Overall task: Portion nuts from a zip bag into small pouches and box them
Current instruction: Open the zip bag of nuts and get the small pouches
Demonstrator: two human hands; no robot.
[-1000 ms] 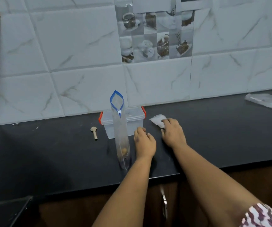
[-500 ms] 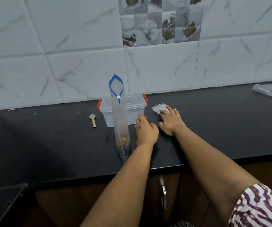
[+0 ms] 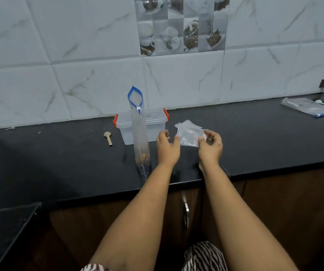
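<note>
A tall clear zip bag [image 3: 139, 132] with a blue open top stands upright on the black counter [image 3: 59, 159]; a few brown nuts [image 3: 142, 155] lie at its bottom. Behind it sits a clear lidless box [image 3: 155, 125] with red latches. My right hand [image 3: 210, 147] pinches a small clear pouch [image 3: 189, 133] and holds it just above the counter, right of the box. My left hand [image 3: 167, 149] hovers beside the zip bag with loosely curled fingers. Its thumb is at the pouch's left edge; I cannot tell whether it touches.
A small wooden scoop [image 3: 108, 138] lies left of the box. At the far right of the counter lies a flat zip bag [image 3: 311, 108] with a white spoon [image 3: 322, 102] behind it. A tiled wall backs the counter. A cabinet handle [image 3: 186, 210] is below the counter's edge.
My right hand has lifted the small pouch off the counter and drawn it toward me. My left hand has risen from the counter and opened toward the pouch.
</note>
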